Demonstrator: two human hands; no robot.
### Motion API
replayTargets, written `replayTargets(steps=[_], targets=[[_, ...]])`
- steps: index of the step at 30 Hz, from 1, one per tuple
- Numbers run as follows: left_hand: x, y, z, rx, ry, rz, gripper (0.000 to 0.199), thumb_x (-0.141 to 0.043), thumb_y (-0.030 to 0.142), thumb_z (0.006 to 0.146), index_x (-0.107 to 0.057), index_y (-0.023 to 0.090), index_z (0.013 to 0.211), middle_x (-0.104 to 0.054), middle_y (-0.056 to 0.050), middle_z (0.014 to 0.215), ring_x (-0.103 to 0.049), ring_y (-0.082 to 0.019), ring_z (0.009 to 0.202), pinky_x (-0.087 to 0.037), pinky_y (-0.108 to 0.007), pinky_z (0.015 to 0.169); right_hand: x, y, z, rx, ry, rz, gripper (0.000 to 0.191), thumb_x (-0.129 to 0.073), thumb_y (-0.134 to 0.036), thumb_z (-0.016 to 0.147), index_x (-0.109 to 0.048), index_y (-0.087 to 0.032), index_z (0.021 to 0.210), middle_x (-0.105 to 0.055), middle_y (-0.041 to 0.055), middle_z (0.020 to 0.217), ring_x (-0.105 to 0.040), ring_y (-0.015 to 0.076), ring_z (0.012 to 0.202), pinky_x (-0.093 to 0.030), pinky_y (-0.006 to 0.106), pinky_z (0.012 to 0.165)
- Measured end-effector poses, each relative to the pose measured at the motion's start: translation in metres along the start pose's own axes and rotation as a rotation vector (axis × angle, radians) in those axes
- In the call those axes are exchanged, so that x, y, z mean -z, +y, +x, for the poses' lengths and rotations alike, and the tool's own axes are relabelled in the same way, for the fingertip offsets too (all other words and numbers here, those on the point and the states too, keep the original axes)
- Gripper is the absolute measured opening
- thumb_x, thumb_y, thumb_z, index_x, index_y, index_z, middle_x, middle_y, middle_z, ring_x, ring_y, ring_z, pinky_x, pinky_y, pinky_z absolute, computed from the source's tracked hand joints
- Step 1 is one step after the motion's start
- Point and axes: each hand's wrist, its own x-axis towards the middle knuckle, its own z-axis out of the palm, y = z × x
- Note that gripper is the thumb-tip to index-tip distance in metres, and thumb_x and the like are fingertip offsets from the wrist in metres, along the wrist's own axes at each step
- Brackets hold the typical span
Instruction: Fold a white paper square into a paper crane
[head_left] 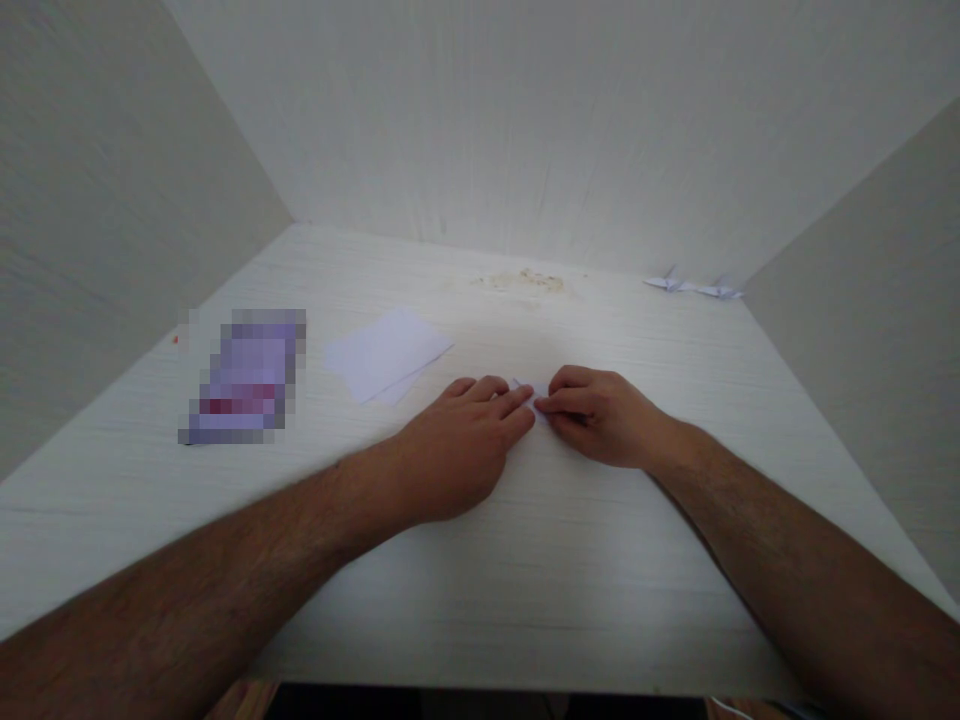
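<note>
a person's two bare hands meet just right of the middle of the frame, over a white table (480,590), working on a small piece of paper (541,391) that lies between their fingertips and is mostly covered by them. the left hand (472,440) lies low and fairly flat, fingers stretched toward the right, its thumb and fingertips at the paper's left side; i cannot tell whether it grips the paper or only presses it down. the right hand (604,415) is curled, and its thumb and forefinger seem to pinch the paper's right side. in the upper right of the frame, near the foot of the back wall (480,130), two folded paper shapes (670,285) with thin points stand end to end, and these look finished. the piece in hand appears to be partway folded, judging by how small it is and by the narrow tip showing beside the left fingers, but the fingers hide how many folds are made. left of centre, a few loose sheets (390,350) lie flat and overlapping, with no folds that i can make out, so they look untouched. farther left lies a purple object (251,365), blurred into blocks, and a worn patch (532,281) marks the table's far side.
</note>
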Motion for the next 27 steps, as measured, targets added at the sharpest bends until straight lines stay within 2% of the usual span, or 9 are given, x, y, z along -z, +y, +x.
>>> replayTargets(steps=[9,16,27], targets=[[0.0013,0.0029,0.0001,0.019,0.008,0.001,0.042,-0.038,0.014,0.095,-0.057,0.015,0.133,-0.053,-0.011,0.152,-0.048,-0.028,0.130,-0.038,-0.045,0.109,0.0010,-0.0003,0.0013,-0.019,-0.024,0.008,0.021,-0.055,-0.016,0.091,-0.076,-0.018,0.093,-0.067,0.0066,0.090,-0.059,0.0122,0.071,-0.046,0.025,0.064],[-0.0004,0.0038,-0.0002,0.029,-0.010,0.002,0.043,-0.039,0.014,0.094,-0.056,0.015,0.134,-0.048,-0.011,0.156,-0.044,-0.029,0.137,-0.038,-0.045,0.111,0.0011,-0.0005,0.0020,0.005,-0.005,0.004,0.020,-0.056,-0.015,0.090,-0.075,-0.017,0.095,-0.066,0.0065,0.088,-0.058,0.0114,0.069,-0.045,0.024,0.061],[0.0026,0.0070,0.0024,0.065,-0.001,-0.037,0.045,-0.038,0.011,0.093,-0.056,0.013,0.134,-0.052,-0.013,0.151,-0.048,-0.031,0.129,-0.042,-0.047,0.109,0.0026,-0.0008,0.0019,-0.006,-0.020,0.022,0.021,-0.056,-0.013,0.090,-0.076,-0.015,0.094,-0.067,0.0078,0.089,-0.059,0.0120,0.069,-0.046,0.025,0.062]])
